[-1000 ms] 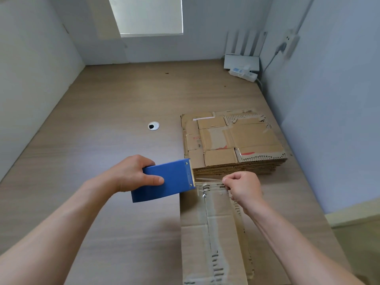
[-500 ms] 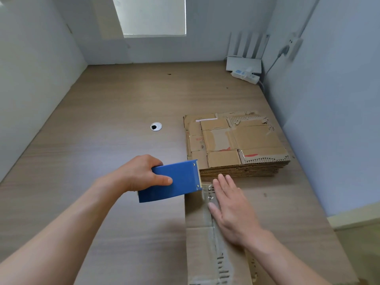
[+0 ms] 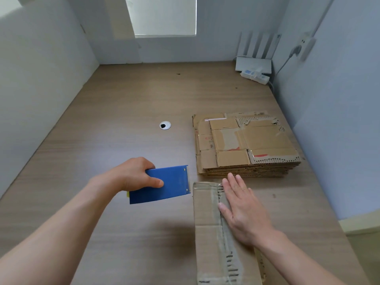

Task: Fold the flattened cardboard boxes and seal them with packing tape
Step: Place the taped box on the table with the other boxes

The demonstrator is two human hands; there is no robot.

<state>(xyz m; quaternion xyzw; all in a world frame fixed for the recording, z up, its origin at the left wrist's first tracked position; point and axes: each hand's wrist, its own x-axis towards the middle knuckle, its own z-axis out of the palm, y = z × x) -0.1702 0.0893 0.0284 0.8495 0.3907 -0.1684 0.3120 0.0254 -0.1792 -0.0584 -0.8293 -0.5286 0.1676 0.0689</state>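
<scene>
Soft daylight from window (image 3: 164,16), faint shadows on table (image 3: 123,120), wide-angle edge bending, slight blur

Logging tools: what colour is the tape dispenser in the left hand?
Blue. The flat-sided tape dispenser, gripped by the left hand, shows clearest in head view.

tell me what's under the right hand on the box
The right hand lies flat on the folded box, over the clear tape along its top seam. Tape shows beside the thumb and near the wrist; the stretch beneath the palm is covered.
</scene>
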